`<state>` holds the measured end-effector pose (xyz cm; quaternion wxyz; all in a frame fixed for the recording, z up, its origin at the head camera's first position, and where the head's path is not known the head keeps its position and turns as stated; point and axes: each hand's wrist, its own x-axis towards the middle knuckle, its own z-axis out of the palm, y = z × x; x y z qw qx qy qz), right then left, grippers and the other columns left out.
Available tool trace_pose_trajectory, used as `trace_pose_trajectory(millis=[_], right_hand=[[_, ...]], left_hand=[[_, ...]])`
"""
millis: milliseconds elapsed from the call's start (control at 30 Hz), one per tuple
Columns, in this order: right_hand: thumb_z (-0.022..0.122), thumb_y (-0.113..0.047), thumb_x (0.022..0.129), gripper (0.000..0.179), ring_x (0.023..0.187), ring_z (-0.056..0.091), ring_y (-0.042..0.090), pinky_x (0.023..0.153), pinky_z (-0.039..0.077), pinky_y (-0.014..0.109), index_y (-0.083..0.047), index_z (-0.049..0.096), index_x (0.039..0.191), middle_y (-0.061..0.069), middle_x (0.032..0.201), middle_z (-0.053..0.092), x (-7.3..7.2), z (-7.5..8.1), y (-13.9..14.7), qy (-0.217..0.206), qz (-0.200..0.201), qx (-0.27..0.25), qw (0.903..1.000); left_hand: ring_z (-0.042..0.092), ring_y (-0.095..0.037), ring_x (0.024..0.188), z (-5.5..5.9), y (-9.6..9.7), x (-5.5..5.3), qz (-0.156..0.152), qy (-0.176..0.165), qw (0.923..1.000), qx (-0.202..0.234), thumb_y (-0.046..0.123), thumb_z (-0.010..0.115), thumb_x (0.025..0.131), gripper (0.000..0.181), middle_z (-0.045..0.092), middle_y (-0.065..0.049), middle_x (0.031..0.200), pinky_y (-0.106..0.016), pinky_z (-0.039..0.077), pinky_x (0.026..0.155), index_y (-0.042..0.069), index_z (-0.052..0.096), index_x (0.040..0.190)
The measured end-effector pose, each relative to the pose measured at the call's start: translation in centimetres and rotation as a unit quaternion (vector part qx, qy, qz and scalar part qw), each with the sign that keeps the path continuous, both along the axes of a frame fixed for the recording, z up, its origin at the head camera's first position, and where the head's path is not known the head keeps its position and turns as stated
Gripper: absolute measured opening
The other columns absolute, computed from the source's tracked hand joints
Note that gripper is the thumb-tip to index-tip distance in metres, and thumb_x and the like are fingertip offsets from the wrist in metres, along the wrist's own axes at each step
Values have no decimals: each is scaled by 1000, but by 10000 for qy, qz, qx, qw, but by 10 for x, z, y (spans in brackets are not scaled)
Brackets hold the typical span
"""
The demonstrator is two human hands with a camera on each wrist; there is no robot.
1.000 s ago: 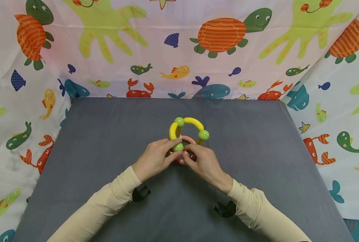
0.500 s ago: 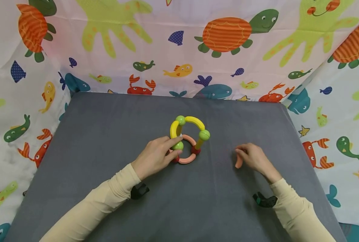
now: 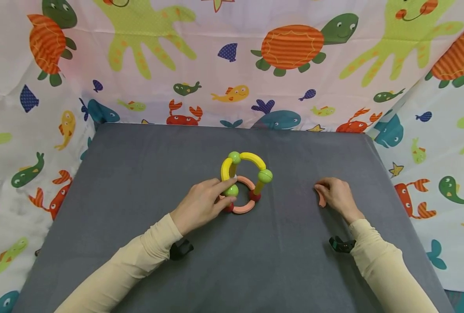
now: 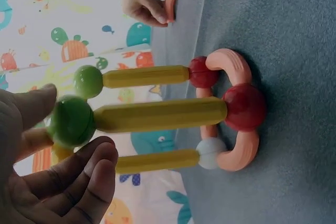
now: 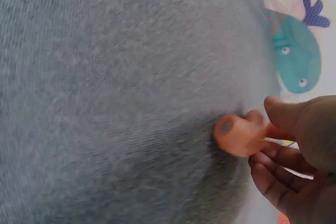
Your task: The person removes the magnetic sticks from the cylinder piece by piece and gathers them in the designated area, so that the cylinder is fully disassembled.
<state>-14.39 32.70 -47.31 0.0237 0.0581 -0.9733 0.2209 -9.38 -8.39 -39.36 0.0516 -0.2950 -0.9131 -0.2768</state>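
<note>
A toy frame of magnetic sticks and balls stands upright on the grey table. Its base is a ring of orange curved sticks (image 3: 242, 209) joined by red balls (image 4: 244, 107) and a whitish ball (image 4: 210, 153). Straight yellow sticks (image 4: 163, 115) rise to green balls (image 3: 265, 176), with yellow curved sticks (image 3: 253, 160) along the top. My left hand (image 3: 200, 204) pinches the nearest green ball (image 4: 73, 120) between thumb and fingers. Well to the right, my right hand (image 3: 338, 195) pinches a loose orange curved stick (image 5: 237, 136) low over the table.
The grey cloth-covered table (image 3: 157, 161) meets a printed curtain (image 3: 200, 56) at its back and sides. Each wrist carries a black strap-on device, seen below the left cuff (image 3: 181, 250) and the right cuff (image 3: 341, 244).
My right hand has moved away from the frame to the right with an orange curved stick, then slightly farther right and back. My left hand keeps its hold on the green ball.
</note>
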Motion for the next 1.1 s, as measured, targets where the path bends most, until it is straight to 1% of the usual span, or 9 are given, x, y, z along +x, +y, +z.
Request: trace_pose_trajectory(millis=[167,233,367,433,500,633,767,900,1100], right_hand=[[63,-16,95,21,74,65,33,70,50,48,1,71,103,19,89,71,13,26,-25,628,-111,-282,9976],[62,-13,94,15,69,64,22,65,51,39,-4,73,99,12,86,72,25,40,-49,840,243,-501,9949],[66,-9,91,13,69,60,5,63,51,26,-11,74,102,1,90,72,53,61,-114,793,1413,-975,9820],[69,-11,90,19,71,60,3,64,52,24,-10,71,109,0,92,70,63,65,-144,761,1838,-1180,9729],[71,-15,89,30,70,61,5,62,52,22,-9,66,119,0,92,66,68,68,-169,875,1999,-1311,9671],[77,-25,85,49,67,60,9,59,51,20,-7,58,127,5,100,64,66,69,-202,1332,1903,-1387,9627],[80,-32,82,49,67,61,10,59,50,20,-9,59,119,6,103,63,61,66,-221,1545,1599,-1196,9676],[81,-31,80,42,68,61,11,59,50,22,-9,62,112,5,99,64,60,63,-226,1638,1422,-1030,9708],[82,-23,79,40,78,64,13,64,53,25,-8,66,112,6,105,68,57,66,-216,1804,1739,-1060,9623]], left_hand=[[44,-8,61,9,-10,-6,100,46,9999,110,26,63,96,46,57,1,78,-21,37,55,12,55,139],[46,-10,63,11,-15,-13,56,301,9993,200,17,62,96,42,61,-2,85,-23,39,55,9,57,137],[54,-18,79,10,-22,-32,-355,1104,9931,159,4,65,91,37,60,-11,107,-29,48,64,9,63,128],[56,-22,90,8,-22,-39,-629,1456,9873,45,3,69,88,38,57,-14,119,-31,52,70,11,65,125],[56,-24,98,7,-20,-42,-869,1618,9830,-48,4,72,86,36,55,-14,126,-32,55,76,12,67,121],[57,-24,103,6,-16,-44,-1186,1701,9781,-171,1,77,80,35,58,-11,130,-33,57,82,11,70,114],[57,-23,104,4,-14,-43,-1284,1756,9757,-259,0,79,77,38,63,-8,124,-33,56,86,10,71,113],[57,-21,102,3,-13,-44,-1345,1941,9713,-295,1,79,78,35,66,-6,119,-31,55,85,11,71,111],[57,-21,97,6,-10,-46,-1404,2447,9587,-371,7,81,78,29,67,-3,109,-30,52,80,13,70,104]])
